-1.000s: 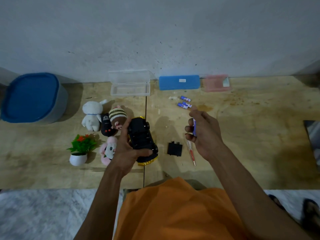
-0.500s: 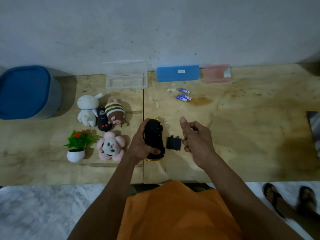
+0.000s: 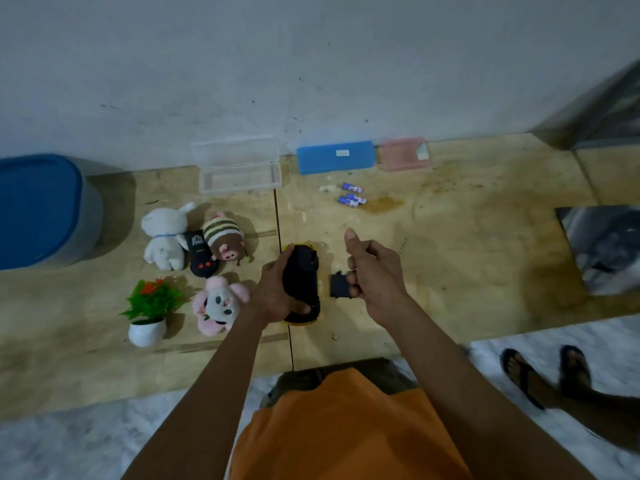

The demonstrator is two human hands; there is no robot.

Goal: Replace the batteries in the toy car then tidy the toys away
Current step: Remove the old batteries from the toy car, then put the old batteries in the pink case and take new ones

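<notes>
1. The left hand point(image 3: 273, 296) grips the upturned toy car point(image 3: 301, 284) at the table's point(image 3: 450, 271) centre seam.
2. The right hand point(image 3: 375, 271), curled with thumb raised, hovers by the battery cover point(image 3: 338, 285); bare table lies to its right.
3. The batteries point(image 3: 352, 195) carry unreadable labels.

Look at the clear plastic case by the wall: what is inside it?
The clear plastic case stands open, its lid raised against the wall. Through the tray only the wooden table shows; nothing visible lies inside. The batteries lie outside it, to its right. Blur could hide something tiny.
</notes>
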